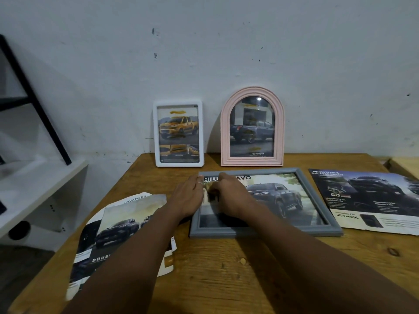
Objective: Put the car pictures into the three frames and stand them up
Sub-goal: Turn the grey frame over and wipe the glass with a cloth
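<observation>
A grey frame [267, 232] lies flat in the middle of the wooden table [226, 268] and holds a picture of a dark pickup. My left hand [188, 197] rests on its left edge with straight fingers. My right hand [229, 196] lies on the glass beside it, fingers curled down on the picture's upper left part. At the back, a white frame [156, 134] with a yellow pickup picture and a pink arched frame [281, 132] with a dark pickup picture stand upright against the wall.
Loose car brochure pages [122, 225] lie at the table's left front, partly under my left forearm. Another brochure sheet [371, 200] lies at the right. A white shelf unit [34, 191] with a black bar stands left of the table.
</observation>
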The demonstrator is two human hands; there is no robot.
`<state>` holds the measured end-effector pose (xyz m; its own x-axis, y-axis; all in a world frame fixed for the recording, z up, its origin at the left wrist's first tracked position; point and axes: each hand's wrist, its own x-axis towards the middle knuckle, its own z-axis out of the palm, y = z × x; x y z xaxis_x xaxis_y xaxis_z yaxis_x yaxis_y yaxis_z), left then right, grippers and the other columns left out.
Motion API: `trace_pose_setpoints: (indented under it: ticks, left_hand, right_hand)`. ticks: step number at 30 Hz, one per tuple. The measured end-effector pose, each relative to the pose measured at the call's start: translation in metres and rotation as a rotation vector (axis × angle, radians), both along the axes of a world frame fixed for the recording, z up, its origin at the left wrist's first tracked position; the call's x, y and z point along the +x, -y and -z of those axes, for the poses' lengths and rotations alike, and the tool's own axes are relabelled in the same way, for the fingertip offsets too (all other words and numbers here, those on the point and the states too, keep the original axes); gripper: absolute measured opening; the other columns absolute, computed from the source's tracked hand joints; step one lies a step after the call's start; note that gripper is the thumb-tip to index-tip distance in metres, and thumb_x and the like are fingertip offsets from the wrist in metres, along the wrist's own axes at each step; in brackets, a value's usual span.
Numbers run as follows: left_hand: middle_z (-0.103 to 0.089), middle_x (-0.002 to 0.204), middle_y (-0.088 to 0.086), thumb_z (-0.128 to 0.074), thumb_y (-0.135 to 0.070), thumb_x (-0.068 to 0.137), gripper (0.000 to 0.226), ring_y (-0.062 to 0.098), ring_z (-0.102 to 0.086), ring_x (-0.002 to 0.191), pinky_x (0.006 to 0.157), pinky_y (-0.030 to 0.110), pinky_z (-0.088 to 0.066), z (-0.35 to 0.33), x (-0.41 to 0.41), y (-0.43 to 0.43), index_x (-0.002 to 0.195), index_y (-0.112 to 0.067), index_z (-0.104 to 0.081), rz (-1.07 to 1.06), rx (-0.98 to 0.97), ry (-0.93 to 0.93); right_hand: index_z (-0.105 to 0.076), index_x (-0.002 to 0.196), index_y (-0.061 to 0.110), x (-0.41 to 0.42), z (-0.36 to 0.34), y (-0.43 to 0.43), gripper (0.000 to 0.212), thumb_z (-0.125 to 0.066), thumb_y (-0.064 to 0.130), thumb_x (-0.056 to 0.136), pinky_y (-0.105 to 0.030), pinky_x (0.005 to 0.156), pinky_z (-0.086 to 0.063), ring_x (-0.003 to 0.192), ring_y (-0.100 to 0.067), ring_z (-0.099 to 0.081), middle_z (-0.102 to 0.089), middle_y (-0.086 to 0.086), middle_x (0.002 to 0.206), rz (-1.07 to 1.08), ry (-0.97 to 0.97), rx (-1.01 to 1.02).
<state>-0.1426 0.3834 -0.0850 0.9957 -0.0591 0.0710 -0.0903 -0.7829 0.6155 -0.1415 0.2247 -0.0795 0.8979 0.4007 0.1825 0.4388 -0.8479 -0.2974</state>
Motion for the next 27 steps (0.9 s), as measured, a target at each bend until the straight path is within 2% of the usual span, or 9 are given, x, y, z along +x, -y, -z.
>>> trace_pose_setpoints:
  ticks: [4,8,11,16,20,23,25,27]
  left_hand:
    - [-0.044,0.156,0.006,-0.026,-0.032,0.110,0.047,0.025,-0.043,0.139,0.110,0.035,-0.031,0.005,-0.001,0.003,0.155,-0.021,-0.037,-0.013,0.031,0.038]
    - [-0.061,0.131,0.010,-0.034,-0.029,0.108,0.046,0.021,-0.057,0.105,0.093,0.039,-0.048,0.014,-0.008,0.007,0.152,-0.020,-0.036,-0.024,0.094,0.123]
    - [-0.062,0.126,0.009,-0.033,-0.030,0.107,0.047,0.017,-0.054,0.098,0.091,0.040,-0.049,0.014,-0.009,0.007,0.153,-0.019,-0.035,-0.016,0.127,0.132]
    - [-0.062,0.125,0.010,-0.034,-0.029,0.107,0.047,0.021,-0.057,0.100,0.091,0.043,-0.051,0.014,-0.009,0.008,0.153,-0.019,-0.035,-0.002,0.122,0.126]
    - [-0.062,0.124,0.008,-0.033,-0.032,0.108,0.046,0.018,-0.057,0.100,0.089,0.041,-0.051,0.014,-0.009,0.009,0.153,-0.021,-0.036,-0.014,0.115,0.119]
    - [-0.063,0.121,0.007,-0.033,-0.032,0.107,0.046,0.017,-0.057,0.097,0.089,0.043,-0.051,0.014,-0.009,0.009,0.151,-0.021,-0.038,-0.019,0.110,0.117]
    - [-0.062,0.125,0.008,-0.033,-0.031,0.107,0.045,0.018,-0.055,0.100,0.091,0.041,-0.049,0.015,-0.008,0.009,0.151,-0.021,-0.038,-0.018,0.100,0.123]
    - [-0.060,0.132,0.009,-0.033,-0.031,0.108,0.045,0.021,-0.056,0.108,0.094,0.040,-0.047,0.016,-0.008,0.007,0.151,-0.022,-0.039,-0.013,0.071,0.119]
  right_hand:
    - [-0.071,0.120,0.021,0.003,-0.001,0.015,0.032,-0.065,0.012,0.090,-0.033,0.085,-0.041,0.106,-0.024,-0.048,-0.055,-0.004,0.110,-0.129,0.016,-0.013]
    - [-0.071,0.120,0.026,-0.001,-0.011,0.045,0.036,-0.062,0.007,0.090,-0.030,0.090,-0.043,0.108,-0.018,-0.049,-0.059,0.001,0.114,-0.173,-0.008,-0.084]
    - [-0.067,0.125,0.028,-0.005,-0.016,0.083,0.039,-0.060,0.010,0.091,-0.033,0.089,-0.045,0.109,-0.021,-0.050,-0.056,0.000,0.115,-0.061,-0.007,-0.184]
    - [-0.061,0.126,0.017,-0.026,-0.017,0.149,0.037,-0.062,0.025,0.090,-0.041,0.088,-0.052,0.109,-0.029,-0.056,-0.048,-0.011,0.125,0.305,0.021,-0.368]
    - [-0.063,0.117,0.010,-0.047,-0.013,0.127,0.037,-0.069,0.029,0.085,-0.041,0.086,-0.053,0.107,-0.030,-0.059,-0.048,-0.018,0.130,0.462,-0.021,-0.313]
    - [-0.061,0.118,0.007,-0.049,-0.015,0.084,0.033,-0.066,0.017,0.087,-0.042,0.089,-0.051,0.110,-0.034,-0.058,-0.048,-0.019,0.127,0.504,-0.075,-0.201]
    - [-0.061,0.115,0.006,-0.043,-0.015,0.052,0.028,-0.064,0.012,0.088,-0.044,0.092,-0.051,0.110,-0.036,-0.057,-0.044,-0.018,0.130,0.442,-0.101,-0.095]
    - [-0.065,0.110,0.008,-0.036,-0.010,0.021,0.023,-0.066,0.015,0.089,-0.044,0.094,-0.052,0.107,-0.032,-0.057,-0.044,-0.014,0.127,0.271,-0.081,-0.003]
